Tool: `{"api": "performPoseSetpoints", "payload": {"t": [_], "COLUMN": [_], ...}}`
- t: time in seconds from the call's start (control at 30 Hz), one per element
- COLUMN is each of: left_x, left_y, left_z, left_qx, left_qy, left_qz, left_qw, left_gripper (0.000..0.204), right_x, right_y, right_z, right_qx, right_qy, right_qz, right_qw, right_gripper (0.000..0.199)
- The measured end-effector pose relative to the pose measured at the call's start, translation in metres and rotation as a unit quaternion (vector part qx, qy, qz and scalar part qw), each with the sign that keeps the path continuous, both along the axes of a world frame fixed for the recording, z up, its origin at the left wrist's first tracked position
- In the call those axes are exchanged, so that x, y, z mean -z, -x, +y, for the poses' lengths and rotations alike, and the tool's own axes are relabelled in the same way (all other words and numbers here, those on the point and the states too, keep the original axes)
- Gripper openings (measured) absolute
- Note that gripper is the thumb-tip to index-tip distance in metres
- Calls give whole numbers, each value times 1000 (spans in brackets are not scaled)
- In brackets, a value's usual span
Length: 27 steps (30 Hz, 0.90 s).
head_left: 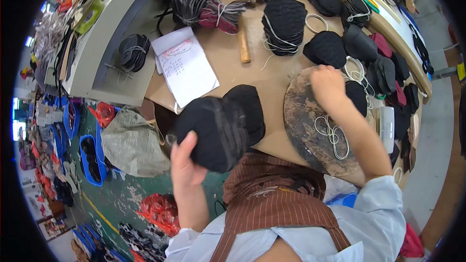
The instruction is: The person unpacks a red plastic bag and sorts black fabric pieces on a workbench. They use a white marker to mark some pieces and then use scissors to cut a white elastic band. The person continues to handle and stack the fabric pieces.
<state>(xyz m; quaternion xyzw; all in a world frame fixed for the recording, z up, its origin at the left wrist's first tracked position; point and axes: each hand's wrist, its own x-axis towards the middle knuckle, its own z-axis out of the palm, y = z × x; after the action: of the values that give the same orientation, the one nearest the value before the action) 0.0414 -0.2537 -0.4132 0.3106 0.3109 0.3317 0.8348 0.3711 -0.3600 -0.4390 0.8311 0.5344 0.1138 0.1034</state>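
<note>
My left hand point(187, 165) grips a thick stack of black fabric pieces point(208, 128), thumb on its near side, above the near edge of the table. The stack is smeared by motion, and another rounded black lobe point(248, 114) shows at its right. Over the worn round board point(306, 116), my right hand point(327, 85) has its fingers curled in; what they hold, if anything, is hidden. Loose white cord point(335, 138) lies looped on the board below that hand. More white cord point(357, 70) lies just right of it, beside a black fabric piece point(357, 97).
Tied black bundles point(284, 26) and grey-and-maroon bundles point(211, 12) stand at the back. A wooden-handled hammer point(243, 43) lies near written paper sheets point(187, 70). Dark fabric stacks point(381, 73) crowd the right edge. Blue bins point(90, 160) and a grey sack point(133, 140) sit at lower left.
</note>
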Motion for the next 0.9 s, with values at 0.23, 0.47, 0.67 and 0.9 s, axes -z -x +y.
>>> {"api": "performPoseSetpoints", "payload": {"t": [0.23,0.47,0.67,0.9], "left_x": [34,36,38,36], "left_y": [-63,-50,-52,-53], "left_z": [-16,-18,-19,-16], "left_qx": [-38,-15,6,8], "left_qy": [-165,-114,-175,-135], "left_qz": [107,41,83,65], "left_qw": [980,993,981,989], "left_gripper": [56,46,49,50], "right_x": [17,-83,-44,-39], "right_y": [-43,50,114,119], "right_z": [2,17,22,38], "right_qx": [-123,-134,-234,-306], "right_qy": [73,-253,-241,-264], "right_qz": [0,599,695,520], "right_qw": [990,748,635,753], "right_gripper": [8,6,4,6]}}
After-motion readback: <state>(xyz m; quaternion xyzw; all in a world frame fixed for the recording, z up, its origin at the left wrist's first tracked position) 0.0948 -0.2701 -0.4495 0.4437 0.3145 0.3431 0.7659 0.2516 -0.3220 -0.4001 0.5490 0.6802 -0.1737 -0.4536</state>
